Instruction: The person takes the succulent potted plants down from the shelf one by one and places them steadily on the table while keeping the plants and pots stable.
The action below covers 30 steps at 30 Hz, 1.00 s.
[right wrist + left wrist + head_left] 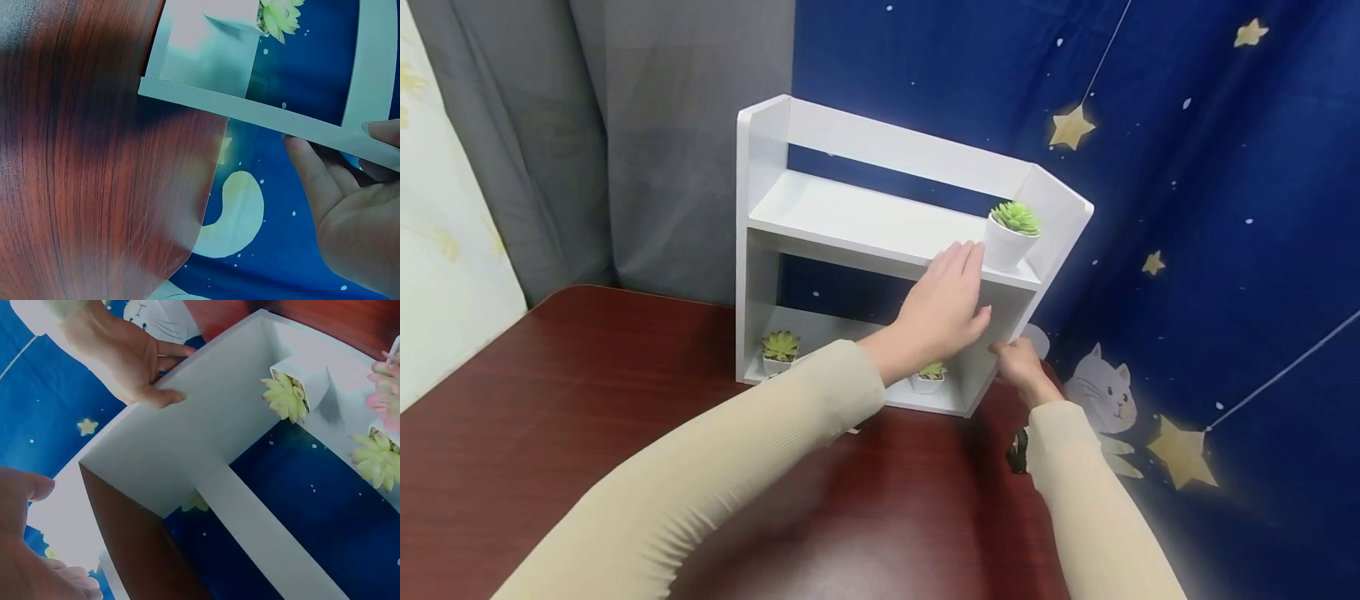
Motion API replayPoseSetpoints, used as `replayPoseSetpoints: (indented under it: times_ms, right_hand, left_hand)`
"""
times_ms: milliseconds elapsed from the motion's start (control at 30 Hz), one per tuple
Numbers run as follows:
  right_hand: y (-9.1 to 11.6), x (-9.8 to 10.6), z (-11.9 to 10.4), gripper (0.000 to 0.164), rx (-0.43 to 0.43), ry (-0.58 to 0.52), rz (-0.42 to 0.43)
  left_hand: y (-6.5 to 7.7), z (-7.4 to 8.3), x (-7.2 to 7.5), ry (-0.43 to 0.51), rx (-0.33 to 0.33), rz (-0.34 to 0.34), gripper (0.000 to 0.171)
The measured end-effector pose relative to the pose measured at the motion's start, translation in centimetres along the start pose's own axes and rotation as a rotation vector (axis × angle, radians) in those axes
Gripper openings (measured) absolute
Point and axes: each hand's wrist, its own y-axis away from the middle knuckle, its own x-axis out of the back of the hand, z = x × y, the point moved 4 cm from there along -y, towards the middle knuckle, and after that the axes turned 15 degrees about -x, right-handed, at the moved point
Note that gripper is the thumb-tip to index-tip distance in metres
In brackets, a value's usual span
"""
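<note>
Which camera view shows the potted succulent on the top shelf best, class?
The head view: the succulent on the top shelf appears whole, upright in its white pot, beside the left hand. Neither wrist view identifiably shows it; they show other succulents.

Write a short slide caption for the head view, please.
Both hands touch a white shelf holding three potted succulents.

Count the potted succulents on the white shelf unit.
3: one on the upper shelf at its right end, two on the bottom shelf, left and centre, the centre one partly hidden by the left hand.

Left hand [942, 312] hides middle pot [929, 379] top; right hand [1019, 364] fingertips behind shelf [880, 218] side panel
</note>
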Motion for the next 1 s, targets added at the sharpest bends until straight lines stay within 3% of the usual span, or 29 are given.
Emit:
replayPoseSetpoints:
  times_ms: [167,300,500,700,833,1000]
  right_hand:
    - [0.0,-0.1,0.1,0.049,0.016,-0.005,-0.01]
    - [-0.1,-0.4,-0.1,0.049,0.021,-0.014,-0.011]
    - [-0.5,-0.7,-0.1,0.05,-0.024,-0.018,-0.021]
    - [-0.6,-0.5,0.0,0.049,-0.025,-0.003,-0.012]
    - [-0.5,-0.4,-0.1,0.05,-0.032,0.011,-0.009]
    - [-0.4,-0.2,-0.2,0.05,-0.033,0.001,-0.003]
  left_hand:
    - [-1.7,-0.7,0.0,0.039,0.057,0.013,0.08]
    - [-2.9,-1.8,0.2,0.144,0.158,0.058,0.085]
    - [-4.6,-2.6,-0.3,0.301,0.267,0.037,0.096]
    - [-6.3,-2.7,-0.8,0.342,0.369,0.062,0.098]
    - [-7.3,-2.5,-0.9,0.375,0.419,0.078,0.1]
    - [-8.0,-2.4,-0.8,0.504,0.436,0.127,0.103]
